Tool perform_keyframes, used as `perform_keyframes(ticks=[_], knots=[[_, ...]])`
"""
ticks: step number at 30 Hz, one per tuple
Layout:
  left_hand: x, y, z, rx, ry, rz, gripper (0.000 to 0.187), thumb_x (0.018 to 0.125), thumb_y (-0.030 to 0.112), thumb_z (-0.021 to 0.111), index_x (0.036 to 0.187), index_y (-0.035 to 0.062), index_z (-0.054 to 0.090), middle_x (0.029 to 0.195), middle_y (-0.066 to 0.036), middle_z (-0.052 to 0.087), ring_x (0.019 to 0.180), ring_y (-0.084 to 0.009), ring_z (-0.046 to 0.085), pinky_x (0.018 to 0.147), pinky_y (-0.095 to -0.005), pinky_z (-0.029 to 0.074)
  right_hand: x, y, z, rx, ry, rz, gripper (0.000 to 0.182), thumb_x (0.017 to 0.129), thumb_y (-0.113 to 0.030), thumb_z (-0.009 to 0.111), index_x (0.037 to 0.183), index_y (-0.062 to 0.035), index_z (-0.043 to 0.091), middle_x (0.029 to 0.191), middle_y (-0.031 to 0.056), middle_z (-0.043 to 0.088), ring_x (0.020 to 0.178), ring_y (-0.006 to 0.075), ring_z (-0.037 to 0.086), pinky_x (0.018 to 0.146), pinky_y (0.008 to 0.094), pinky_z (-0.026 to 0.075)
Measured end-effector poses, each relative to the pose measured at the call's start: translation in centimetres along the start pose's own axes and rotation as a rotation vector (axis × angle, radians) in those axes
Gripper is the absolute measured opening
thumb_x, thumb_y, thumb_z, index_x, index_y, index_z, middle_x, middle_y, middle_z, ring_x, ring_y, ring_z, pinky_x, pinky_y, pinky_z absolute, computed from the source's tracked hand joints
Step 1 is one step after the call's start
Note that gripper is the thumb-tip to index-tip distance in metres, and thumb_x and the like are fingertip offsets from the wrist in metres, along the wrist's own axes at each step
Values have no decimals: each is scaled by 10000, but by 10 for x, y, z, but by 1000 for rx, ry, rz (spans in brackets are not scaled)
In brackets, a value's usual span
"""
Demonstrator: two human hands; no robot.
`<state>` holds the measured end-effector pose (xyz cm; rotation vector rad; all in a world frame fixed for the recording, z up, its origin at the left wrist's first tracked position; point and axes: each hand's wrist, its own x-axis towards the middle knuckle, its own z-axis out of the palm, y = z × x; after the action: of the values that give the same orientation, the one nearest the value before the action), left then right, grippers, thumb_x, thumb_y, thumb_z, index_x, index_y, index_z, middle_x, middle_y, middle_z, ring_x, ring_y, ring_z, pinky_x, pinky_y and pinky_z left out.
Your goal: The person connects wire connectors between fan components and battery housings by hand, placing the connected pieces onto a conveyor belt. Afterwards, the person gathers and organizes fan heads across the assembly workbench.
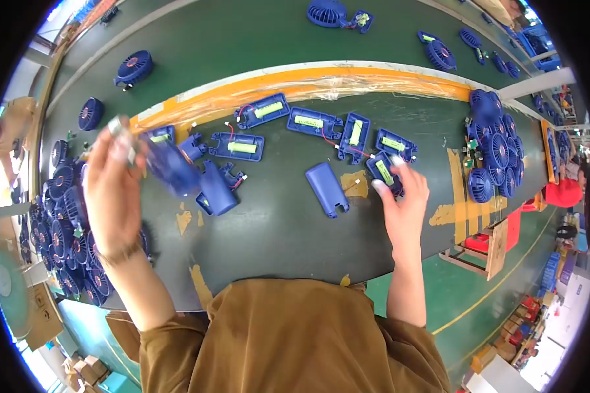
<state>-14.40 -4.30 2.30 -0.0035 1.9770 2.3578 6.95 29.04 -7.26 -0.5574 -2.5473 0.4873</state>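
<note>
Both arms (406,281) reach out past the brown shirt (301,340); the left grip (113,193) points up, the right grip (408,202) is curled.

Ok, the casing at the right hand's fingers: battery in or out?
In: the green battery lies inside the blue casing at the right hand.

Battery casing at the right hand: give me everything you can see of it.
The battery casing is a dark blue, plastic-looking shallow shell, open side up. A pale green cylindrical cell sits lengthwise inside; any print on it is too small to read. It lies slanted over the dark table, right of centre. The right hand has its thumb and fingers at opposite edges, seemingly pinching it and hiding part; whether it is lifted cannot be told.
</note>
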Motion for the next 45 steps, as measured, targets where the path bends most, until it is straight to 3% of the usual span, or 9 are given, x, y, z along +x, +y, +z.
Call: perform_keyframes(ticks=[3,6,10,13,18,23,29,36,45], knots=[[-60,-11,-15,31,-146,-4,281,947,83,652,1212,-2,617,1065,-77,668,844,-164,651,735,-268,528,29,-15,6,15,-174,-62,487,829,-72,714,1291,-60,563,1003,137,659,932,354,610,817,443,456],[-109,-10,-15,21,-189,-147,262,949,114,665,1180,-5,630,1054,-124,702,791,-178,665,706,-287,538,43,0,27,87,-291,-166,210,834,-34,673,1043,-26,683,886,173,673,819,382,640,744,480,503],[-145,-23,-27,-232,-233,-364,285,960,126,654,1215,1,622,1065,-157,701,869,-186,670,758,-284,556,38,-12,22,358,-430,70,198,890,-32,667,1079,-2,715,939,124,742,726,212,678,693,345,541],[-154,-25,-19,-274,-294,-283,353,897,-31,670,1242,-8,598,1182,-150,663,952,-175,660,851,-295,562,31,-2,25,879,-545,330,183,926,-28,660,1079,59,708,930,90,735,730,108,640,659,261,529],[-149,-30,-17,-205,-454,-247,391,874,-78,687,1248,-15,590,1232,-134,643,1046,-168,652,905,-288,556,21,-12,-3,1085,-431,356,234,960,-45,629,1178,28,677,999,86,735,754,108,646,645,224,483],[-148,-46,-25,-75,-358,-86,282,913,41,721,1166,-38,623,975,-77,706,841,-135,691,719,-268,564,5,-27,-19,1125,-308,277,235,1013,-152,575,1176,-1,650,1051,92,713,840,109,641,715,224,480],[-148,-51,-29,-103,-303,13,327,922,52,715,1222,-31,618,1041,-69,671,956,-134,670,809,-269,554,-10,-16,-7,887,-133,117,218,1011,-119,576,1179,-3,652,997,85,703,745,93,579,645,221,450],[-154,-42,-35,-71,-232,-95,253,927,26,696,1167,-25,636,905,-39,682,841,-101,659,736,-245,551,-7,-42,-22,1328,-148,306,185,1008,-83,567,1148,-15,667,944,102,712,688,75,547,611,218,437],[-165,-46,-30,-79,-101,32,189,946,31,669,1115,-51,646,964,-90,715,811,-112,665,726,-243,546,-27,-77,-13,1580,-518,299,111,933,-67,674,1031,-13,673,894,130,708,615,72,509,585,207,412]])
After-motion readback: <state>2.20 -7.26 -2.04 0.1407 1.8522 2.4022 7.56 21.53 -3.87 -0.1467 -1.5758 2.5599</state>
